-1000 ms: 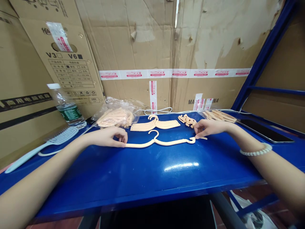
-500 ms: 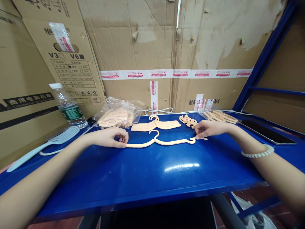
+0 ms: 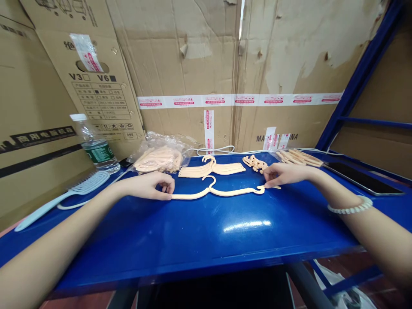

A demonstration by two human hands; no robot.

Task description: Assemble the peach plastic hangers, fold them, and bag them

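Hanger (image 3: 222,192) lies flat, its ends pinched by left hand (image 3: 154,185) and right hand (image 3: 280,174).

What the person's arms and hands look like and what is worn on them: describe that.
The left forearm and right forearm are bare, with no sleeves in view. The left hand and right hand wear no gloves, and no rings or watch show. The only thing worn is a bracelet of small pale round beads on the right wrist.
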